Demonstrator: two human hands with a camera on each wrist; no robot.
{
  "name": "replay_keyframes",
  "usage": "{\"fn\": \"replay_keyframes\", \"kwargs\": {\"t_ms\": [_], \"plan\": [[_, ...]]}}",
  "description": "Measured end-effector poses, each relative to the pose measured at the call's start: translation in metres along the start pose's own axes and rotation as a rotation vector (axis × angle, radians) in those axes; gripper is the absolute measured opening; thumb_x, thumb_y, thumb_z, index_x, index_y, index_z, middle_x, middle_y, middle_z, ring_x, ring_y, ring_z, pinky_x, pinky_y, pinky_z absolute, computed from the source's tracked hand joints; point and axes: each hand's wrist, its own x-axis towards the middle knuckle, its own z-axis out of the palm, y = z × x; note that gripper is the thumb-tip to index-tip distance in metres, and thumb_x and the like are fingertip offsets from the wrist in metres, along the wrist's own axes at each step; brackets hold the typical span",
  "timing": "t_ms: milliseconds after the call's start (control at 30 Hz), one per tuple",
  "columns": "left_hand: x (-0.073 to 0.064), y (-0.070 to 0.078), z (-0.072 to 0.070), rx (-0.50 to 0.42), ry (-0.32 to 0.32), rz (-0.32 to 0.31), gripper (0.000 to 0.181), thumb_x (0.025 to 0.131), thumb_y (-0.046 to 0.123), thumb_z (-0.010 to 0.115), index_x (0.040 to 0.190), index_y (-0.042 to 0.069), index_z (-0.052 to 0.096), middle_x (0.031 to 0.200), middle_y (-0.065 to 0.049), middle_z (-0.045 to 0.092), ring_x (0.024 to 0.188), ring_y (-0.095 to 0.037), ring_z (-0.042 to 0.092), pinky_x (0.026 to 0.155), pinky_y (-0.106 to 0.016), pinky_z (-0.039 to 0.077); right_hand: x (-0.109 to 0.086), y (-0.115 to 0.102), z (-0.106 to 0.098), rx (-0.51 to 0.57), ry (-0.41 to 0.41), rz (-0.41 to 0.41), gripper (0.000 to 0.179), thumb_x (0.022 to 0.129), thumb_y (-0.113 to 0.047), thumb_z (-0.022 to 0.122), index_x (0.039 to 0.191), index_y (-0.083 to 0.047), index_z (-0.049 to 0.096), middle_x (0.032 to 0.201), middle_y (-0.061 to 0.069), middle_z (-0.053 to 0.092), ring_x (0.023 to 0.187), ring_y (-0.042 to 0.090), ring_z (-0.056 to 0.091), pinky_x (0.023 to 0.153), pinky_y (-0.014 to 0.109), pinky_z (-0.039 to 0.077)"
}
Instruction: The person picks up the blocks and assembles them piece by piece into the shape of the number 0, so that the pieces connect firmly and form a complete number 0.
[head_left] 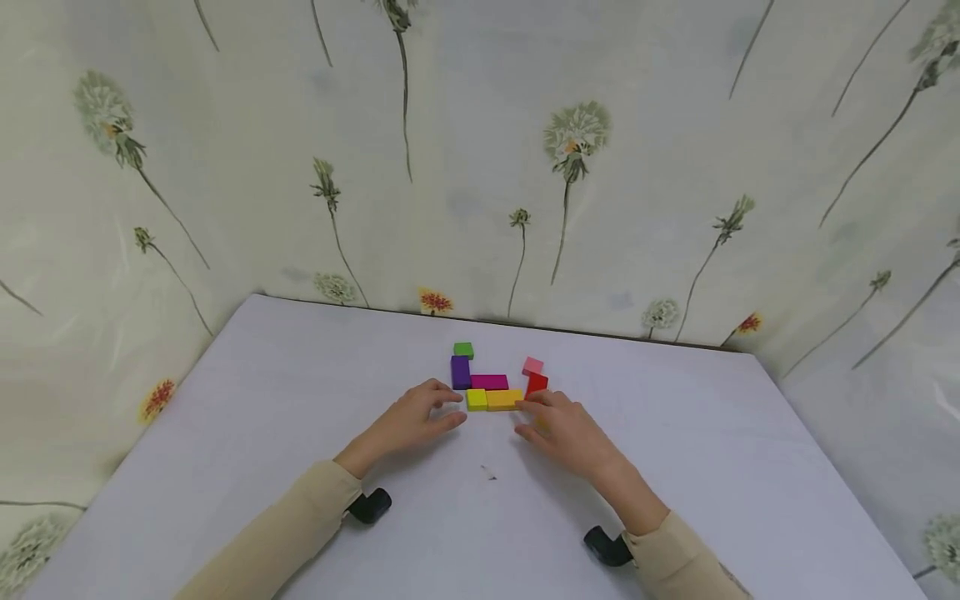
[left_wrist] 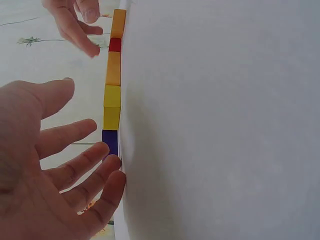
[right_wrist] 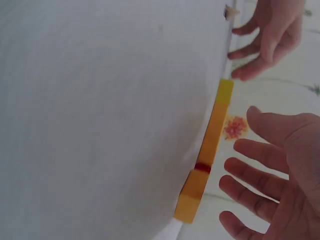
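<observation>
My left hand hovers at the left end of a row of coloured blocks, fingers spread and only loosely bent, nothing in it. A yellow block sits against an orange block at the front. Behind them lie a magenta block and a purple block. My right hand is at the row's right end, its fingers relaxed beside the red block. Partly hidden under that hand in the head view is a second orange block. Both palms face the row from either side.
A green block lies behind the purple one, and a pink block behind the red one. A small scrap lies nearer the front of the white table. Flower-patterned cloth rises behind the table's back edge.
</observation>
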Motion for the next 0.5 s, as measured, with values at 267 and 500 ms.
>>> {"fn": "replay_keyframes", "kwargs": {"t_ms": [267, 500], "plan": [[0.007, 0.003, 0.002, 0.042, -0.044, 0.007, 0.047, 0.095, 0.036, 0.064, 0.132, 0.007, 0.061, 0.134, -0.011, 0.053, 0.127, -0.03, 0.047, 0.105, -0.049, 0.038, 0.007, -0.014, 0.004, -0.098, -0.081, -0.03, 0.052, 0.091, -0.039, 0.068, 0.136, -0.015, 0.059, 0.14, 0.011, 0.052, 0.126, 0.031, 0.046, 0.095, 0.055, 0.041], [0.011, 0.003, 0.005, 0.091, -0.055, 0.036, 0.053, 0.096, 0.036, 0.063, 0.139, 0.007, 0.054, 0.141, -0.012, 0.047, 0.131, -0.03, 0.044, 0.106, -0.048, 0.037, 0.006, -0.02, 0.005, -0.111, -0.094, -0.026, 0.052, 0.091, -0.04, 0.068, 0.136, -0.014, 0.059, 0.137, 0.01, 0.054, 0.125, 0.03, 0.047, 0.096, 0.054, 0.04]]}}
